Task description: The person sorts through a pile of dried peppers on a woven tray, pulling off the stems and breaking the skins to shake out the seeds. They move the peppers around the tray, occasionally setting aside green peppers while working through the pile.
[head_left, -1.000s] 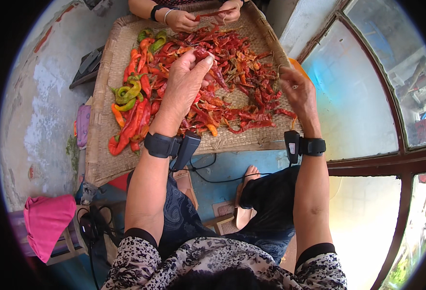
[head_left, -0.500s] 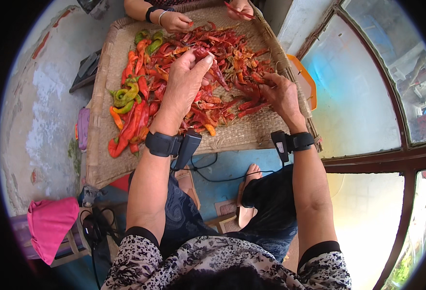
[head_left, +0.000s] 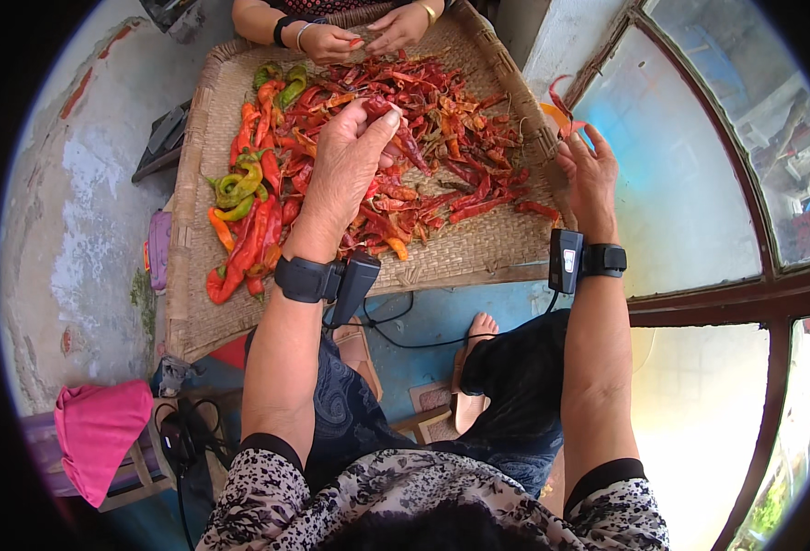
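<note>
My left hand (head_left: 342,163) is closed around a dark red dried chili pepper (head_left: 407,142), held over the chilies in the middle of a woven tray (head_left: 446,260). Out past the tray's right rim is my right hand (head_left: 590,174), its fingers stretched and apart. A curved red chili (head_left: 556,92) shows just beyond those fingertips, in front of an orange-edged container (head_left: 552,114) mostly hidden by the hand; whether they still touch it I cannot tell. Loose red chilies (head_left: 478,197) cover the tray's middle, with fresher red peppers (head_left: 256,241) and twisted green ones (head_left: 237,184) along the left.
Across the tray, another person's hands (head_left: 331,41) work close together with a small red piece. A framed window (head_left: 690,174) stands at right, a rough wall (head_left: 83,211) at left. Below, a black cable (head_left: 423,342) crosses the blue floor; a pink cloth (head_left: 101,432) hangs at lower left.
My right hand has moved from the chilies at the tray's right to outside its rim, and its fingers have spread. My left hand stays put. The other person's hands have come together.
</note>
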Available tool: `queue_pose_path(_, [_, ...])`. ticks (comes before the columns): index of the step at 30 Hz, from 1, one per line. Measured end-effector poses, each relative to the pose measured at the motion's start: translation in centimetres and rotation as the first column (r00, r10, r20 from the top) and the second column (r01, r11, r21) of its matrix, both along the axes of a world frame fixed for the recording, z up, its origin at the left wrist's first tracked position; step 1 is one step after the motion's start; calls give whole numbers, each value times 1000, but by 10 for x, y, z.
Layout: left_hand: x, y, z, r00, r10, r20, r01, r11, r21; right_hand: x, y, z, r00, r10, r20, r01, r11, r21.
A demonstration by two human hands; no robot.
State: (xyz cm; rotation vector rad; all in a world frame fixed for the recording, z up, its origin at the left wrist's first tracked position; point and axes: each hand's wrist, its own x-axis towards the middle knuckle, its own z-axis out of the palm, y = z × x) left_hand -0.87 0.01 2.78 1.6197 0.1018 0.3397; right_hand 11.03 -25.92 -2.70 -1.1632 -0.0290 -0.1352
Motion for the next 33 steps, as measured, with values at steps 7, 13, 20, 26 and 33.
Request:
queue_pose_path(7, [1,-3,1,999,27,25,-27,1000,-13,-27,37,-10,918,307,251,147,324,-935])
queue_pose_path(13, [2,-6,3,999,18,33,-18,1000,13,-27,51,-27,869,369,331,306,127,-944])
queue_pose_path(20, [-1,-3,1,998,-1,59,0,1000,17,-22,43,-1,943,265,202,20,561,-827])
queue_pose_path(26, [-1,-6,3,999,12,41,-13,999,43,-9,12,-5,937,327,-122,-349,857,-379])
queue_pose_path(33, [3,-7,2,1000,-8,6,7,999,51,8,1,-4,901,-377,214,432,825,-364])
